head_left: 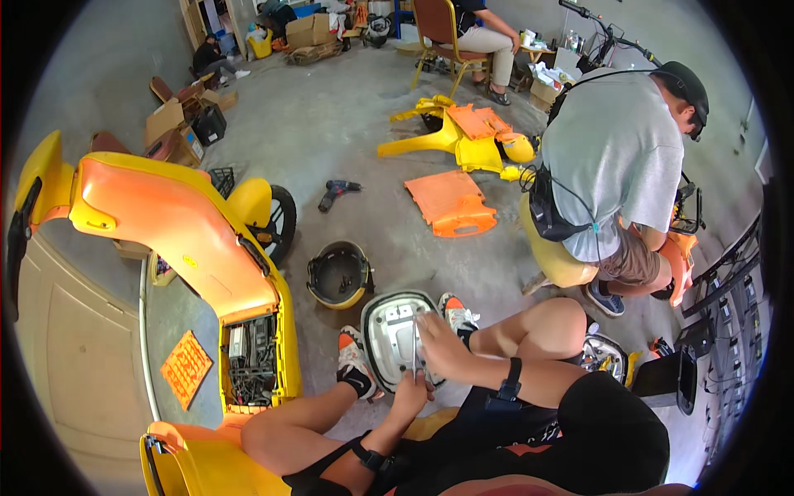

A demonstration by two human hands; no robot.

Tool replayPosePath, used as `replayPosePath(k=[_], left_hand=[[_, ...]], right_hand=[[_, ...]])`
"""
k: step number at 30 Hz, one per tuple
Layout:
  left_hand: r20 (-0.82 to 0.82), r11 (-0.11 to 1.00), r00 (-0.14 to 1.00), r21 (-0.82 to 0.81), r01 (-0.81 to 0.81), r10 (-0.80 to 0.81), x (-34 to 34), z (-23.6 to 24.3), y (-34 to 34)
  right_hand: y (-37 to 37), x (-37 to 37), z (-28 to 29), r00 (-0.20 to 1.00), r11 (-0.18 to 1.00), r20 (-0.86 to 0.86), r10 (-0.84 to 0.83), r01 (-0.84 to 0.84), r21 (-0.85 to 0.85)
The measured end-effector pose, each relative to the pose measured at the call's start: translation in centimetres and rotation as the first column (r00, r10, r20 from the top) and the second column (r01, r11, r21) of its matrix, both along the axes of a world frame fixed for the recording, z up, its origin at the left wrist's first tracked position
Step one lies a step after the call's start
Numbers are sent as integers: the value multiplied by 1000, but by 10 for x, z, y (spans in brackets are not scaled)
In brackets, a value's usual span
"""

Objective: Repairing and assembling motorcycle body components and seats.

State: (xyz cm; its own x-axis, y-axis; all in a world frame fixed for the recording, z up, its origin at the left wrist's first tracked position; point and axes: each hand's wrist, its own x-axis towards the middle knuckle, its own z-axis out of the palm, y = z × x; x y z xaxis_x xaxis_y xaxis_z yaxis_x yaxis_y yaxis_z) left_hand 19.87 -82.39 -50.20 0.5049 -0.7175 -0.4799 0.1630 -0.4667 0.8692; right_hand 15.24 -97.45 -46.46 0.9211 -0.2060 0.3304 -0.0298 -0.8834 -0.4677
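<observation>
My left hand (410, 397) is closed around the lower end of a thin metal tool (415, 354) that looks like a screwdriver; its handle is hidden in the fist. Beside the tool's upper part is my right hand (443, 345), its fingers stretched out and close together; I cannot make out whether they touch the shaft. Below both hands, between my shoes, lies a white, rounded plastic tray-like cover (382, 331) with a dark rim. Its moulded inner side faces up, and my hands hide part of it.
A yellow and orange scooter (178, 219) stands at left, its battery bay uncovered. A helmet (340, 275) and cordless drill (337, 194) lie ahead. Yellow body panels (463, 140) and an orange panel (451, 202) lie farther off. A person (616, 140) sits bent over at right.
</observation>
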Motion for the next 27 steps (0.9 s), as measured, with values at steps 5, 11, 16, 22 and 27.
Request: replayPosePath(k=[5, 11, 16, 22, 27], left_hand=[[66, 964, 965, -62, 257, -253, -5, 16, -2], [990, 993, 128, -73, 97, 61, 17, 45, 7], [362, 995, 928, 78, 67, -90, 17, 18, 6], [-81, 989, 990, -98, 106, -115, -1, -1, -5], [683, 940, 655, 151, 306, -323, 1, 28, 2]], right_hand=[[-3, -1, -2, 776, 906, -631, 16, 256, 338], [-5, -4, -2, 877, 981, -440, 192, -163, 105], [0, -2, 19, 987, 951, -84, 135, -153, -270], [5, -1, 21, 883, 972, -465, -64, 160, 171], [-2, -3, 2, 816, 982, -575, 61, 53, 179]])
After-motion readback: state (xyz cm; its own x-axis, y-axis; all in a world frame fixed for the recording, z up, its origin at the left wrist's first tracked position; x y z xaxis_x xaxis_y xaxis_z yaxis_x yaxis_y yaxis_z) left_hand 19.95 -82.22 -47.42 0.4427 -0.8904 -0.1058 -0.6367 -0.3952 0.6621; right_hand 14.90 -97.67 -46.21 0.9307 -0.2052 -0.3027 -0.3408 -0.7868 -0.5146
